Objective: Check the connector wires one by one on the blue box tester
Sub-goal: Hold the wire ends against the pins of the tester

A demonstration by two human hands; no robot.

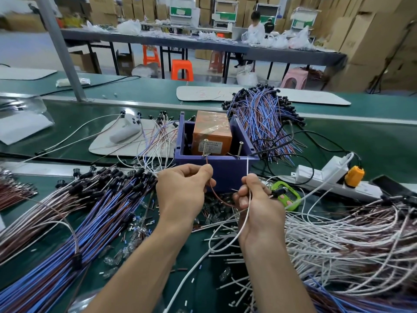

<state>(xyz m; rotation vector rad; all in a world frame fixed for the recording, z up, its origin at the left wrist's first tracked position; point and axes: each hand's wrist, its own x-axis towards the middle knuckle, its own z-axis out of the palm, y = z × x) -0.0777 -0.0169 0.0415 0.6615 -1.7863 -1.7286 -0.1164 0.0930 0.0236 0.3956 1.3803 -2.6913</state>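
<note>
Two leads of one connector wire are held up to the blue box tester (216,170), which stands on the green surface (158,91) just beyond the hands: a brown lead (211,188) is pinched between thumb and forefinger of the left hand (184,193), and a white lead (247,168) is gripped by the closed fingers (244,201) of the right hand (259,206). Both sets of fingers are shut narrowly on their leads. The brown tip is raised toward the left screw (205,149) on the box's near wall, the white tip toward the right screw (239,150) — whether metal actually touches metal cannot be told. The wire's long axis is seen as a shallow loop: it dips between the hands, and both free ends point upward and away from the person, toward the screws. The black connector end (278,191) appears to lie to the right over a green object (290,197). A false reading is the likely failure — a tip slipping off its screw, or the two bare ends brushing each other, would spoil the check. Snagging is also to be feared, since loose white wires (338,240) and blue-and-brown bundles (79,218) crowd close on both sides, and a neighbouring wire could be dragged up or mistaken for the one under test.
</note>
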